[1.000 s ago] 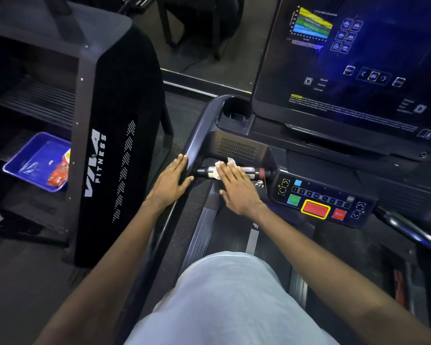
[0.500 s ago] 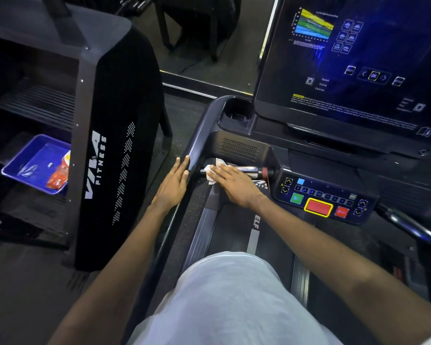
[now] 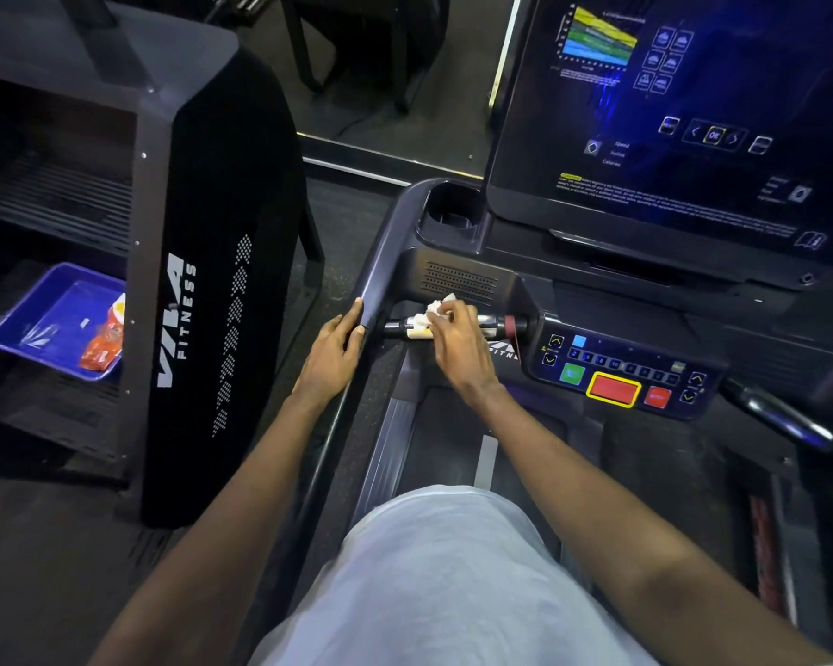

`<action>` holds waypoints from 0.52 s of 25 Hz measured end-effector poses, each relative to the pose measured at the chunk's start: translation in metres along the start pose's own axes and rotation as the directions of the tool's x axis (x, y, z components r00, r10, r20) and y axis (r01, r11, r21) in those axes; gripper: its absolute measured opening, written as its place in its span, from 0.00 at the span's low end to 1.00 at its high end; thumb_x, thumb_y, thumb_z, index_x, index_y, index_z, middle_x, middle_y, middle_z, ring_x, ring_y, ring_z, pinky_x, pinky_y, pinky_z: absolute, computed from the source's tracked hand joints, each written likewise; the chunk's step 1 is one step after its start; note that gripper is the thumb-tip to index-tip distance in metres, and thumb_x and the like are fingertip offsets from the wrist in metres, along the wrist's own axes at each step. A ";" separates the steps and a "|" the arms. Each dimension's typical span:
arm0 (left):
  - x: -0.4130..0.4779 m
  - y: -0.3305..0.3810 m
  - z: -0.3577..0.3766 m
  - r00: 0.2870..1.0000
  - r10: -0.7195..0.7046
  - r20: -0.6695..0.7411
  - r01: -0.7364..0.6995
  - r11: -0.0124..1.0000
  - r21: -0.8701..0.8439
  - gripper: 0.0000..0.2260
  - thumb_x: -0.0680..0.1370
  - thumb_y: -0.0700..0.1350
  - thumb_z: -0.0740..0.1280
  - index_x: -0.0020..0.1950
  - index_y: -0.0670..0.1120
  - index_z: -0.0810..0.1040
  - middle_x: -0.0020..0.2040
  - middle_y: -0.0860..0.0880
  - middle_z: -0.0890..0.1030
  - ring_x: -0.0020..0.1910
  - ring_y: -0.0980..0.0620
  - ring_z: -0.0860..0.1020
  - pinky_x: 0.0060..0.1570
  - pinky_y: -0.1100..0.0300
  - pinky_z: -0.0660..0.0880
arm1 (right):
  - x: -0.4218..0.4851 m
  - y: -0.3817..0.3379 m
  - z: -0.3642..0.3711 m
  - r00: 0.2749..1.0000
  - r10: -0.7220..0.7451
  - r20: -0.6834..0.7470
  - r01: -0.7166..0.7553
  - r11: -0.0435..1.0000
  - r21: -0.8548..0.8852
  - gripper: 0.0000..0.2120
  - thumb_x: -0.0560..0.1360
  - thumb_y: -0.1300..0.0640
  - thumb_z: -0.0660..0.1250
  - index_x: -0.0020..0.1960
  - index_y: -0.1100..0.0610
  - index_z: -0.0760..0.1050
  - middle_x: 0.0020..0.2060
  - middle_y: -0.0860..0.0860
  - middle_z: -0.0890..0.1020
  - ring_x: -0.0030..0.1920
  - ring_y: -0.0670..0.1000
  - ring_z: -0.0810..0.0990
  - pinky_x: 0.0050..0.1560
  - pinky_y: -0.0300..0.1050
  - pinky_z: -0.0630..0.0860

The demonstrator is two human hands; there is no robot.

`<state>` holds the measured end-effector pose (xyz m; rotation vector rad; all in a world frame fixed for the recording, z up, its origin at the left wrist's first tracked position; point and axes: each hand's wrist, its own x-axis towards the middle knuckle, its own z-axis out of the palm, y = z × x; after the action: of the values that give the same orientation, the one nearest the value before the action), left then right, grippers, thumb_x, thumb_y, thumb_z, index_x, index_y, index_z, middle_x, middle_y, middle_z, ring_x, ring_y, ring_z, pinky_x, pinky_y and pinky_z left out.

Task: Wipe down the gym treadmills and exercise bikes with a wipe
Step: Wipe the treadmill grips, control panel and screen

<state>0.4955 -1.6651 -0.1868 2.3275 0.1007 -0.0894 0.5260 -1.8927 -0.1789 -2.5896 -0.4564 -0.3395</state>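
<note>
Wipe: a crumpled white wipe (image 3: 435, 313) lies on the short metal grip bar (image 3: 490, 321) at the left end of the treadmill console's near edge, between the side rail (image 3: 381, 276) and the control panel (image 3: 621, 372).
Right hand: the right hand (image 3: 458, 346) has its fingers curled over the wipe and pins it to the bar.
Left hand: the left hand (image 3: 330, 358) rests on the side rail with its fingers laid flat along it, grasping nothing.
Step in hand: judged to be rubbing the left grip bar.
Done: cannot tell which surfaces have had the wipe; none shows a wet sheen or streaks.
Left: probably the control panel, the screen (image 3: 669, 113), the cup holder (image 3: 450, 209), the second bar (image 3: 782, 420) at the console's right end, then other machines and the bikes. The task looks far from finished.
Count, task things: one wipe, one treadmill being cleaned, two grip bars, no exercise bike in view.
Count, hands: two.
Count, console: one screen, one control panel, one cup holder.
Count, beyond: one neighbouring machine (image 3: 222, 281) marked FITNESS on the left, its kind unclear; on its low shelf one blue tray (image 3: 44, 324) holding one orange packet (image 3: 99, 350).
</note>
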 end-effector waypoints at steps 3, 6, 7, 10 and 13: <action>0.000 0.004 0.000 1.000 -0.028 -0.015 0.028 0.999 -0.018 0.21 0.84 0.55 0.56 0.78 0.60 0.60 0.75 0.42 0.63 0.75 0.47 0.63 0.72 0.51 0.63 | -0.015 0.010 -0.001 0.992 0.093 -0.082 -0.089 0.995 0.054 0.11 0.77 0.62 0.66 0.58 0.58 0.81 0.49 0.53 0.76 0.49 0.53 0.72 0.52 0.44 0.72; 0.001 0.004 0.000 1.000 -0.008 -0.030 0.007 1.000 -0.027 0.21 0.84 0.54 0.57 0.78 0.59 0.61 0.75 0.43 0.64 0.74 0.48 0.64 0.71 0.54 0.62 | -0.032 0.002 -0.004 0.902 0.411 -0.129 -0.341 0.865 0.367 0.08 0.73 0.65 0.69 0.52 0.59 0.77 0.45 0.51 0.76 0.46 0.49 0.74 0.49 0.37 0.70; 0.001 0.003 0.001 0.999 0.004 -0.036 -0.005 1.000 -0.023 0.21 0.84 0.54 0.56 0.78 0.58 0.61 0.74 0.43 0.65 0.74 0.48 0.65 0.71 0.54 0.63 | -0.035 -0.001 -0.001 0.817 0.557 -0.148 -0.451 0.778 0.438 0.08 0.70 0.65 0.71 0.47 0.58 0.75 0.42 0.50 0.77 0.43 0.48 0.75 0.46 0.37 0.69; 0.001 0.004 0.003 0.999 0.010 -0.041 -0.012 1.000 -0.027 0.21 0.84 0.51 0.57 0.78 0.54 0.63 0.74 0.42 0.64 0.74 0.47 0.64 0.73 0.53 0.63 | -0.027 0.000 0.001 0.320 0.943 0.089 -0.640 0.146 0.755 0.10 0.68 0.68 0.73 0.39 0.56 0.75 0.34 0.48 0.79 0.38 0.49 0.77 0.40 0.38 0.72; 0.006 0.010 0.004 0.988 0.110 -0.108 -0.106 0.993 0.042 0.18 0.82 0.42 0.61 0.73 0.47 0.71 0.75 0.41 0.65 0.73 0.44 0.66 0.73 0.51 0.64 | -0.007 0.001 -0.007 0.063 0.926 0.372 -0.398 -0.318 0.860 0.15 0.72 0.73 0.67 0.34 0.57 0.71 0.31 0.49 0.75 0.33 0.46 0.73 0.37 0.37 0.74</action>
<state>0.5027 -1.6744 -0.1829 2.3691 0.0280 0.0920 0.5190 -1.8987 -0.1750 -0.9808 1.1286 -0.1599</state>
